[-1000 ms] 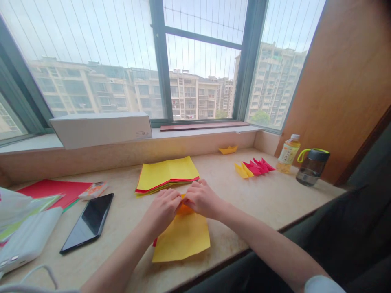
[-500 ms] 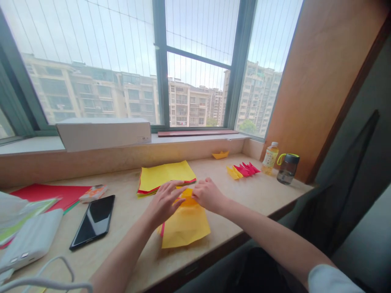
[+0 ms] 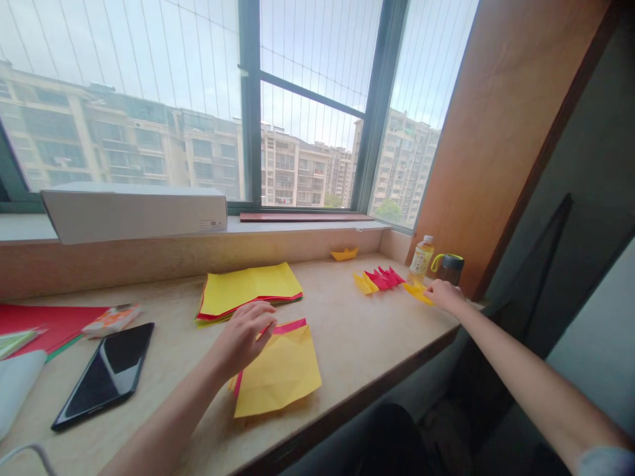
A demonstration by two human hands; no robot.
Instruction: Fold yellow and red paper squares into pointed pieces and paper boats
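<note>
The right hand (image 3: 445,295) pinched a yellow folded paper (image 3: 417,291) at the right end of the bench (image 3: 357,337), just beside a row of yellow and pink folded papers (image 3: 381,279). The left hand (image 3: 253,327) held nothing visible; its fingers were loosely bent and a little apart above the corner of some small yellow sheets (image 3: 280,373), and whether it touched them could not be told.

Behind the right hand stood an upright, white-capped bottle (image 3: 421,256) with yellow liquid in it. Next to it was a dark cup (image 3: 451,270) with a yellow-green strap, partly hidden by the hand, its contents unclear. A long white box (image 3: 136,215) lay on the windowsill (image 3: 292,227), its inside out of sight.
</note>
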